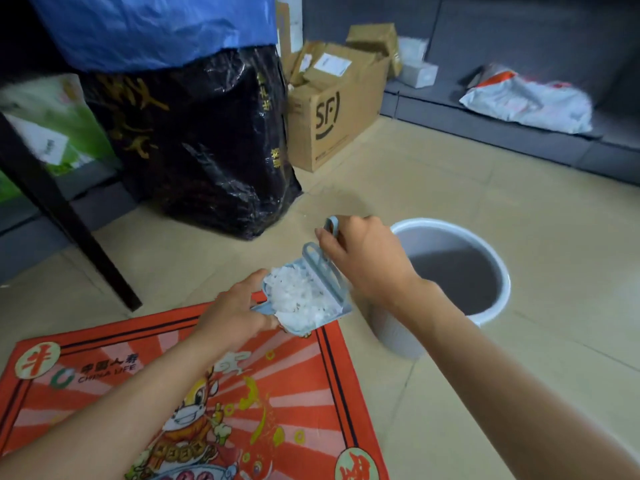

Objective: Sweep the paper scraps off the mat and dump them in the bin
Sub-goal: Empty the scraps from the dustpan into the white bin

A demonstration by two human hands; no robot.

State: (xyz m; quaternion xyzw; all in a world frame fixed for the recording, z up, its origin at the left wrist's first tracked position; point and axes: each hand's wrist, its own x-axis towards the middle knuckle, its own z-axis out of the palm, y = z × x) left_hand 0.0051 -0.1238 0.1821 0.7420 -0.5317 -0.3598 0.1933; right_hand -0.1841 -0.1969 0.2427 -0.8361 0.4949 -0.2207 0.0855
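Above mat (104,393) corner: left hand (232,313) fingers curled round dustpan (304,299) handle; right hand (363,258) gripped brush (320,263), bristles against paper scraps (298,296) heaped inside pan. Bin (450,268) at three o'clock from pan, nearer right hand, mouth open upward.

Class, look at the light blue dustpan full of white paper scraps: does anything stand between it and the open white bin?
Nothing visible does. The light blue dustpan of white paper scraps hangs just left of the white bin, whose mouth is open; only the right hand, holding the small brush, lies that way.
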